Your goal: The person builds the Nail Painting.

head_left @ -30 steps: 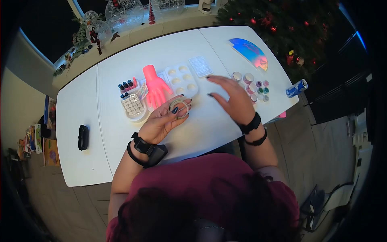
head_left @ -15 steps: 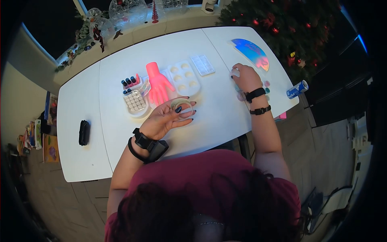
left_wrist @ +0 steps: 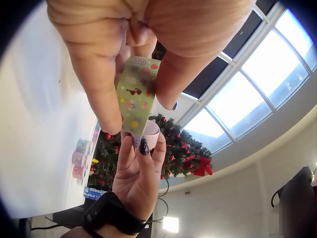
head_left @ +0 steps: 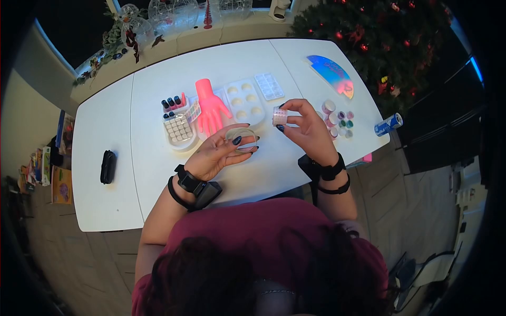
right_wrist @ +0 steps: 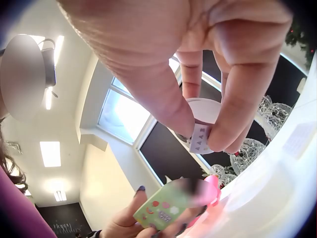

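Note:
My left hand [head_left: 213, 152] holds a roll of green printed tape [left_wrist: 136, 94] between thumb and fingers; its fruit and flower pictures show in both wrist views. In the head view this roll appears as a thin ring. My right hand [head_left: 312, 134] pinches a smaller pale pink roll of tape [head_left: 280, 116] with tiny dark prints, a short end of it showing at the thumb [right_wrist: 168, 99]. The two hands face each other over the table, the rolls a little apart. Behind the left hand lies a pink practice hand [head_left: 211, 108].
Beyond lie a white welled palette [head_left: 243, 87], a clear compartment box [head_left: 269, 86] and a tray with nail polish bottles [head_left: 171, 101]. More tape rolls [head_left: 328, 107], small jars [head_left: 342, 124], a can [head_left: 389, 125] and an iridescent fan-shaped card [head_left: 332, 75] are right. A black case [head_left: 108, 167] lies left.
My right hand reached empty to the rolls on the right, took up the pale pink roll, and came back toward the left hand. The left hand kept its green roll, nearly in place.

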Action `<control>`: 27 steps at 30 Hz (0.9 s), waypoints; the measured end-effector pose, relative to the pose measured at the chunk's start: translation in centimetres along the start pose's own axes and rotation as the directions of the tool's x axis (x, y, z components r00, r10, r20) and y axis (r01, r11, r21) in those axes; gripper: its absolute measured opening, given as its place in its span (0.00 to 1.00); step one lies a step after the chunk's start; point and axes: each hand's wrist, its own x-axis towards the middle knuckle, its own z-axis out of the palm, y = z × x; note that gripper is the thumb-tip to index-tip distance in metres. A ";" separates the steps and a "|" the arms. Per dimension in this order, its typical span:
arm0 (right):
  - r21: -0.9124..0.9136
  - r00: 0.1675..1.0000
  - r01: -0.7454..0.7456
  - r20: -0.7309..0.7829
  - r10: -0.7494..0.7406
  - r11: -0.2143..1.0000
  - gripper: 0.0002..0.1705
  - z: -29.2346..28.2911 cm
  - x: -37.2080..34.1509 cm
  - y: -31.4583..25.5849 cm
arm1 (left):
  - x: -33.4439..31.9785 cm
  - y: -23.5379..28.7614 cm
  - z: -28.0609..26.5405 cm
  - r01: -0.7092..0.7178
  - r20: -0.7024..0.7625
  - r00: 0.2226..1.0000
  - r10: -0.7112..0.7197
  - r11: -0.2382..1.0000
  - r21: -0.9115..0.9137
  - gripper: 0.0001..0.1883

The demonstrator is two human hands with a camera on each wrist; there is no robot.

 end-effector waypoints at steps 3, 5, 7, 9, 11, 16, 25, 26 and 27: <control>0.082 0.990 -0.042 0.140 0.031 0.996 0.26 0.4 -0.5 -0.7 | -0.1 0.0 0.2 -0.005 -0.024 1.000 0.005 1.000 0.007 0.31; 0.108 0.986 -0.068 0.160 0.050 0.992 0.26 0.9 -0.8 -1.7 | -0.2 -0.1 0.3 -0.007 -0.045 0.999 0.007 1.000 -0.006 0.32; 0.104 0.990 -0.050 0.139 0.035 0.993 0.24 1.8 -1.0 -1.7 | 0.0 -0.1 0.2 0.019 -0.064 0.998 -0.020 1.000 -0.015 0.32; 0.000 0.993 0.040 0.111 -0.039 0.999 0.21 2.7 -0.4 -1.9 | 0.4 0.0 0.0 -0.014 -0.053 0.999 0.013 1.000 -0.017 0.32; -0.177 0.989 0.145 0.055 -0.137 0.974 0.16 4.1 -0.9 -2.8 | -0.1 0.0 0.9 0.017 -0.063 0.998 -0.016 1.000 0.015 0.32; -0.340 0.961 0.270 0.144 -0.234 0.901 0.17 5.5 -0.6 -3.3 | 0.0 -0.3 0.3 0.004 -0.077 0.997 0.001 0.998 0.066 0.33; -0.569 0.909 0.415 0.228 -0.349 0.710 0.16 5.5 -0.4 -2.0 | 0.0 -0.8 -0.6 -0.064 -0.026 0.997 0.067 0.994 0.088 0.34; -0.587 0.901 0.431 0.238 -0.362 0.686 0.16 5.6 -0.4 -2.0 | -0.1 -0.5 -0.1 -0.042 -0.053 0.997 0.047 0.994 0.096 0.33; -0.609 0.895 0.442 0.246 -0.373 0.659 0.15 5.6 -0.5 -2.0 | 0.0 -0.4 0.4 -0.018 -0.075 0.997 0.025 0.994 0.103 0.33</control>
